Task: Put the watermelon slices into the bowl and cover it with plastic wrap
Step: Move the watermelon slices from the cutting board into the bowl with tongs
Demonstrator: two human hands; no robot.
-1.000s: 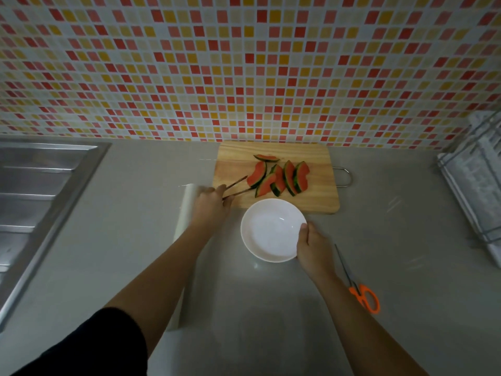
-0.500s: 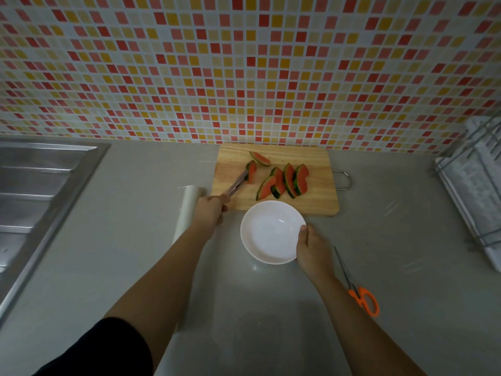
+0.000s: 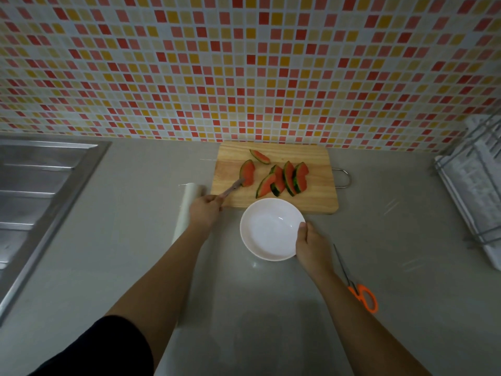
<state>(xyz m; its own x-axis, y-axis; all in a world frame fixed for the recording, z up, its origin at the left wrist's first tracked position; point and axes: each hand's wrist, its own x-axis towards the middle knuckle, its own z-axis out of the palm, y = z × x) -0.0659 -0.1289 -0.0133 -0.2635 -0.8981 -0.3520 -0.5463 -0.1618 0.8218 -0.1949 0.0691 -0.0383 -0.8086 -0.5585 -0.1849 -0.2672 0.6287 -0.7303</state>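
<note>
- Gripping tongs in our left hand, we pinch one watermelon slice; a second ago the tongs were open.
- Our right hand still holds the bowl by its rim.

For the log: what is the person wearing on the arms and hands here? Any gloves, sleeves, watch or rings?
No gloves: the left hand and right hand are bare, and no watch, ring or bracelet shows on either. A black sleeve covers the left upper arm; the forearm below it is uncovered. The right arm is uncovered as far as the frame edge, so any sleeve there is out of view.
</note>
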